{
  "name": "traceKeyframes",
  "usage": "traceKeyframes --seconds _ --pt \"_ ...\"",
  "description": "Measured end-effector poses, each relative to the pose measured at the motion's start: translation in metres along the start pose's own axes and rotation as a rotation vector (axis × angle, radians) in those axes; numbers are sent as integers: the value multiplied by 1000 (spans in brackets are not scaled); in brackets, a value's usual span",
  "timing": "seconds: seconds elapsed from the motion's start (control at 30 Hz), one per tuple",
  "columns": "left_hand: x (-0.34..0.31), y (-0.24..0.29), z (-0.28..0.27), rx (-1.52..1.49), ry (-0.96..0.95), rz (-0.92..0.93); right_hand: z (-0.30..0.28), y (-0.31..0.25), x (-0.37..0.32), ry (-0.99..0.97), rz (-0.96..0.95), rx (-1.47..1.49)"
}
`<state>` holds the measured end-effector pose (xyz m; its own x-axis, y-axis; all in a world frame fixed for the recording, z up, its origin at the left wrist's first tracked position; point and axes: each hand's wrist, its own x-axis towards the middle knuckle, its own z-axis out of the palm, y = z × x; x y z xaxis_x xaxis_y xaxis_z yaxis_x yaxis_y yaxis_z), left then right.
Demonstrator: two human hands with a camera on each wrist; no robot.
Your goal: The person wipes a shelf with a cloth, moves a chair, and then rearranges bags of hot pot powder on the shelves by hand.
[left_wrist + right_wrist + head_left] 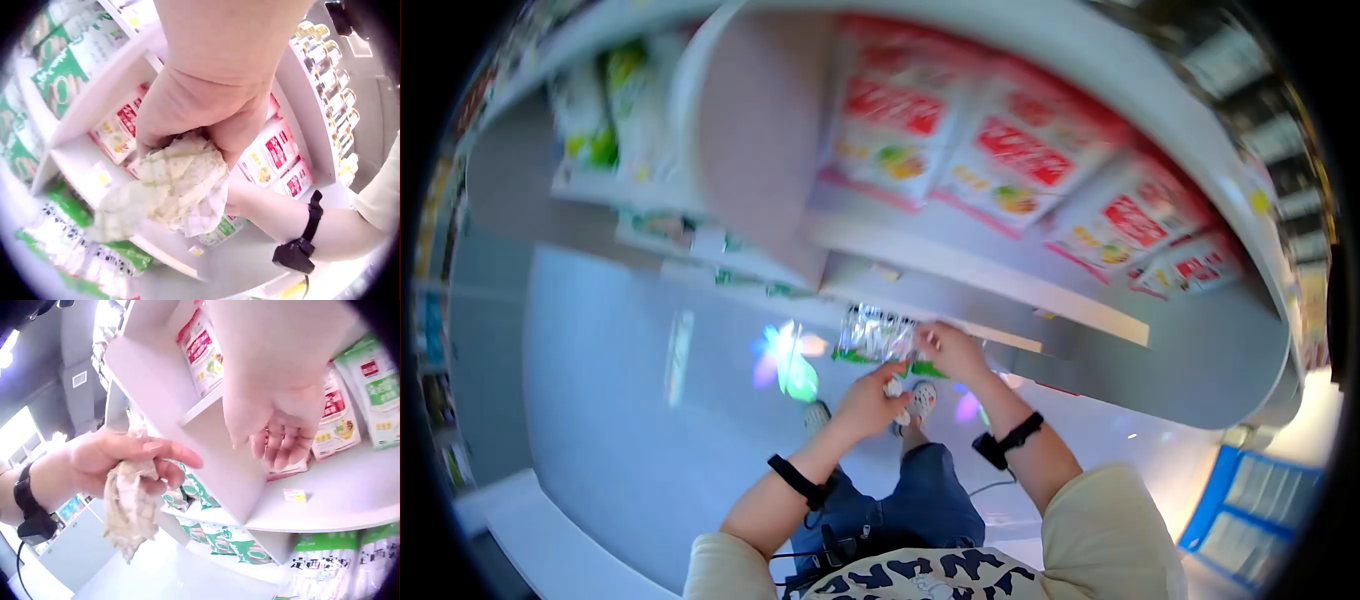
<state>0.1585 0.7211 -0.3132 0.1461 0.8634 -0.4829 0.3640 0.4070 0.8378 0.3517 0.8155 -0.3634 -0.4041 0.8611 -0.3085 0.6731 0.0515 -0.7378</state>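
Note:
My left hand [866, 402] grips a crumpled pale cloth with a faint check pattern [184, 187], which bunches out below the fingers. In the right wrist view the cloth hangs from the left hand [119, 459], its index finger pointing out. My right hand [952, 352] is in front of the shelf unit, fingers loosely bent and holding nothing. Behind it in the right wrist view stand red-and-white packs [337, 422] on a white shelf [331, 503]. Clear bags with green bands [319, 572] lie on the level below, close to both hands in the head view.
A rounded white shelf edge [1270, 350] curves round the right side. Green-and-white packs [222, 540] fill the neighbouring section past an upright divider [187, 425]. A small price tag [295, 495] sits at the shelf front. A blue-framed crate [1250, 510] stands on the floor at right.

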Motion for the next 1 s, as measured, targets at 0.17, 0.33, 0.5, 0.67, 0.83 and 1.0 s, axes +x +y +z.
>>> traceKeyframes --seconds 0.17,0.33,0.5,0.67,0.83,1.0 --pt "-37 -91 -66 -183 147 -22 81 13 120 57 -50 -81" --pt "-51 -178 -74 -331 241 -118 94 50 198 214 110 -201" --pt "-73 -220 -59 -357 300 -167 52 81 260 436 343 587" --pt "-64 -244 -19 -469 355 -244 38 59 283 338 279 754" --pt "-42 -231 28 -522 385 -275 48 87 320 239 197 825" --pt "-40 -197 62 -447 400 -226 63 95 303 458 -33 711"
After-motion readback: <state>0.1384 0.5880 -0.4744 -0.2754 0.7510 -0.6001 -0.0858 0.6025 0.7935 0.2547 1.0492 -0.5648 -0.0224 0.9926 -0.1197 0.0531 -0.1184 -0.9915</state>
